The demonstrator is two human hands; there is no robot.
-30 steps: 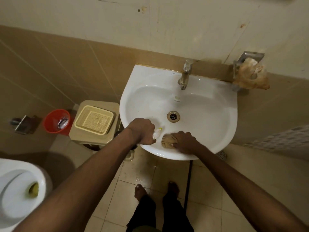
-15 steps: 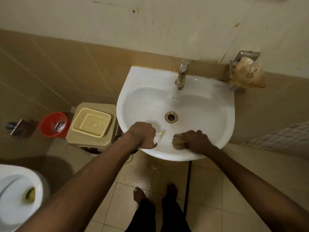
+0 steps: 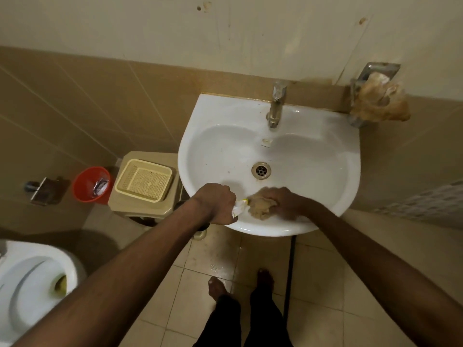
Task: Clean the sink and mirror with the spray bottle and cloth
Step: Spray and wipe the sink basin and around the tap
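A white wall-mounted sink (image 3: 325, 136) with a metal tap (image 3: 275, 106) and a drain (image 3: 261, 170) fills the middle of the head view. My right hand (image 3: 285, 202) grips a crumpled tan cloth (image 3: 259, 209) against the near inside wall of the basin. My left hand (image 3: 216, 205) is curled round the spray bottle; only its white and yellow tip (image 3: 239, 207) shows, right beside the cloth, and the bottle's body is hidden under my fist. No mirror is in view.
A wall bracket holds a bunched brownish bag (image 3: 380, 103) at the sink's right. Left of the sink stands a beige stool with a cream basket (image 3: 144, 180), then a red bin (image 3: 91, 184). A toilet (image 3: 32, 284) sits at lower left. My bare feet (image 3: 240, 281) stand on floor tiles.
My right hand has dragged the cloth leftward along the basin's near wall, closer to the bottle tip. My left hand has held its place on the bottle.
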